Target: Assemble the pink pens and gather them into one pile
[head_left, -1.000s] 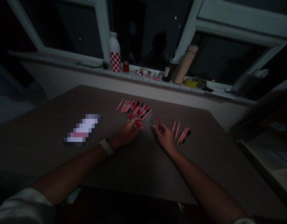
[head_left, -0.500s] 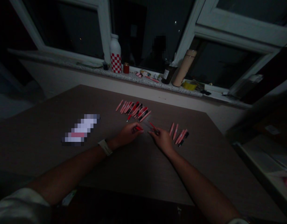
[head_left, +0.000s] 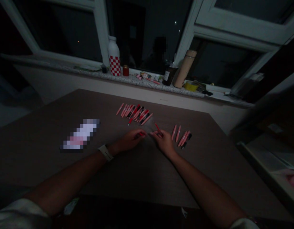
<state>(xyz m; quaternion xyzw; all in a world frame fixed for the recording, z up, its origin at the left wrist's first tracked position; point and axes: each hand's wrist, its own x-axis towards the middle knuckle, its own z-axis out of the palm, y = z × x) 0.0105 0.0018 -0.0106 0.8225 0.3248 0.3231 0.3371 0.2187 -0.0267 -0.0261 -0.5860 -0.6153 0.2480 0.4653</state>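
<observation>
My left hand (head_left: 130, 141) pinches a short red pen part (head_left: 141, 135) between its fingertips. My right hand (head_left: 164, 142) holds a thin red pen piece (head_left: 158, 128), and its fingertips nearly meet those of my left hand. Just beyond my hands, a tight row of pink, red and black pens (head_left: 134, 114) lies across the brown table (head_left: 149, 178). To the right of my right hand lie several pink pen barrels (head_left: 181, 138) and black pen parts (head_left: 187, 141). A pixelated flat packet (head_left: 80, 135) lies left of my left hand.
A granite windowsill (head_left: 94, 74) runs behind the table, holding a red-checked white bottle (head_left: 114, 58), a small red jar (head_left: 125, 70), a brown bottle (head_left: 170, 76), a tan flask (head_left: 185, 68) and yellow tape (head_left: 191, 86). Shelving stands at the right.
My hands have drawn closer together, with the fingertips almost touching. The red pieces stay in my fingers, and the whole view has drifted slightly as my head moved.
</observation>
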